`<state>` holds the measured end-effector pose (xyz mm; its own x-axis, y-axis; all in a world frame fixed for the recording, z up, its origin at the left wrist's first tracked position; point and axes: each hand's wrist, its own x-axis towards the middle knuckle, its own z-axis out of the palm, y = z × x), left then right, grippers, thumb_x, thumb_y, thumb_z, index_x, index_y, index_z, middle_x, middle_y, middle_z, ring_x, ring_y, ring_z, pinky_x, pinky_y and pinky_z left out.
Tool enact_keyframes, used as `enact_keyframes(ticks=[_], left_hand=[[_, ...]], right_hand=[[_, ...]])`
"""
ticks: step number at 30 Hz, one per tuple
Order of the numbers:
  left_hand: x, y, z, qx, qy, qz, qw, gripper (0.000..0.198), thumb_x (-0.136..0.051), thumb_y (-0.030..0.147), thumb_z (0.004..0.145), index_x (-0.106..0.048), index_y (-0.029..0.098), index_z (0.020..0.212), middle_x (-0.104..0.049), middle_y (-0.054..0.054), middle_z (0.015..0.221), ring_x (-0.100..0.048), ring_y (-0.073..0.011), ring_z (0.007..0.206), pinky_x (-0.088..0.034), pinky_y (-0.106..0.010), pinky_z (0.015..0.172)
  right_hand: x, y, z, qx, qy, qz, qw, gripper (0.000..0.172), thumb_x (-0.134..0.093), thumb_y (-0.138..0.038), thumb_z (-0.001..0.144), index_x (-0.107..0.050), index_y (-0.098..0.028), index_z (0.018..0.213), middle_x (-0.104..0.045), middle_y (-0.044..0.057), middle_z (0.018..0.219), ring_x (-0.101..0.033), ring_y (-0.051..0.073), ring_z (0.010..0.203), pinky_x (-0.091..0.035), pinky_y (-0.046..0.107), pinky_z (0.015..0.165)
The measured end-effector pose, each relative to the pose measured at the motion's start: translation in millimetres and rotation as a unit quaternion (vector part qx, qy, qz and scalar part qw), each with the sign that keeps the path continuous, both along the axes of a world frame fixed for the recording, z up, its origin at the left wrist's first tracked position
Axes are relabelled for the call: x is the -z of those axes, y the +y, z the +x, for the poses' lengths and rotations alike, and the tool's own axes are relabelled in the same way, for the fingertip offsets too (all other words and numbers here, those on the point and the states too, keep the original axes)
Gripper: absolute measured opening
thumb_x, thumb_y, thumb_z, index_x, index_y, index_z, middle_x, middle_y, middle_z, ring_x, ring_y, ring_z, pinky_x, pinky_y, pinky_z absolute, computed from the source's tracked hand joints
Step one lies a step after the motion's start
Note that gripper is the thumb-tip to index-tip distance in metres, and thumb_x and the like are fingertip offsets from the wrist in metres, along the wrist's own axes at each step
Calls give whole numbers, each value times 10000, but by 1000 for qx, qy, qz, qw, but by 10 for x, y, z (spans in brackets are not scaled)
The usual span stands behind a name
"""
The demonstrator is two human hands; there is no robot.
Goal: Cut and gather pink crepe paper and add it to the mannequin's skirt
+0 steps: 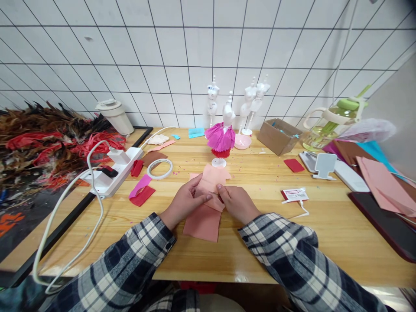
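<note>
A light peach piece of crepe paper [212,175] is held above the table's middle between my two hands. My left hand [185,200] grips its left side, with the thumb lying across the front. My right hand [239,203] pinches the paper's right side between thumb and fingers; a small thin dark line shows by the fingertips, too small to make out. Beneath lies a darker pink sheet of paper [202,224] on the table. Just behind stands a small white mannequin [228,115] wearing a magenta ruffled paper skirt [221,138] over a red layer.
Left are a tape roll [160,177], red and magenta paper scraps [142,197], a power strip [112,182] with cables, and feathers [48,151]. Behind are more white mannequins [212,97] and a cardboard box [279,136]. Right are a small packet [294,194], phone stand [325,164] and jug [341,117].
</note>
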<state>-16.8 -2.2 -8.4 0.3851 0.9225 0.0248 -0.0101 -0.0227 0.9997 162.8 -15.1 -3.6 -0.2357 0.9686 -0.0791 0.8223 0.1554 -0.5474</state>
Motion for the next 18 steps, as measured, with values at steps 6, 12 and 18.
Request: enact_keyframes(ticks=[6, 12, 18], left_hand=[[32, 4, 6, -11, -4, -11, 1000, 781, -796, 308, 689, -477, 186, 1392, -618, -129, 1299, -575, -324, 1195, -481, -414, 987], [46, 11, 6, -9, -5, -20, 1000, 820, -803, 311, 679, -454, 180, 1409, -602, -137, 1318, -583, -324, 1182, -495, -411, 967], [42, -1, 17, 10, -17, -44, 999, 851, -794, 285, 684, -408, 191, 1436, -587, -140, 1333, -626, -301, 1117, -521, -395, 922]], right_hand=[[17, -5, -14, -5, -2, 7, 1000, 566, -201, -398, 1028, -601, -181, 691, -636, 36, 676, -518, 133, 626, -256, 255, 579], [17, -2, -16, -3, -30, 7, 1000, 568, -201, -403, 1027, -622, -180, 719, -646, 45, 695, -519, 139, 626, -256, 260, 574], [6, -13, -16, -8, 1, -11, 1000, 582, -200, -408, 1028, -623, -183, 697, -649, 37, 701, -533, 132, 642, -278, 253, 593]])
